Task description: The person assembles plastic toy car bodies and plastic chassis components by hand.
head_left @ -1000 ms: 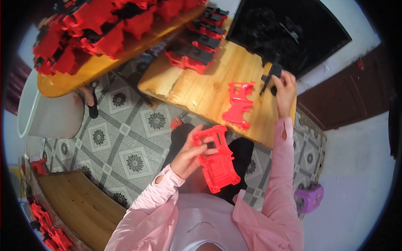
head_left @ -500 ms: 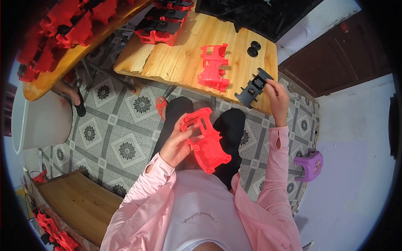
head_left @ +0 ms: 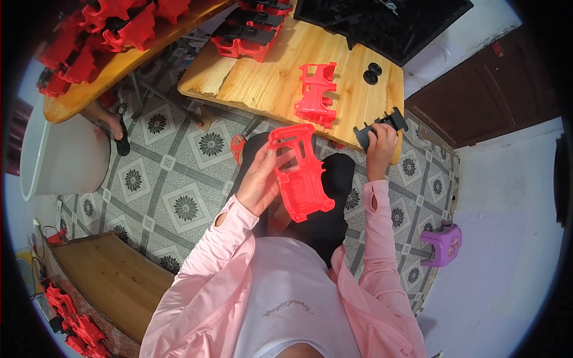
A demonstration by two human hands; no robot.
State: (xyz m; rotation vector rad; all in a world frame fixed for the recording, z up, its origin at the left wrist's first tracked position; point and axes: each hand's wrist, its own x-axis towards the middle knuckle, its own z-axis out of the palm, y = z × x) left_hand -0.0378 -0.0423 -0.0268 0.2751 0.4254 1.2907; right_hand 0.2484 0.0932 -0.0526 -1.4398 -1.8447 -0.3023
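Above my lap, my left hand (head_left: 261,181) grips a red plastic housing (head_left: 300,179) by its left side; its open frame end points away from me. My right hand (head_left: 381,150) reaches to the table's near right corner, fingers closed over a black plastic frame part (head_left: 391,123). Part of that black piece is hidden under my fingers. Another red plastic housing (head_left: 316,102) lies on the wooden table (head_left: 262,77), left of my right hand. Two small black rings (head_left: 372,73) rest farther back, one partly over the other.
A large black tray (head_left: 388,24) with dark parts sits at the far right. Red-and-black assemblies (head_left: 250,34) stand at the table's far left, and more fill a side table (head_left: 77,102). A white tub (head_left: 65,158), a wooden bench (head_left: 113,280) and a purple stool (head_left: 443,245) surround me.
My left hand has raised the red housing farther from my body. My right hand has shifted its hold, and its fingers now cover more of the black frame part, which has turned.
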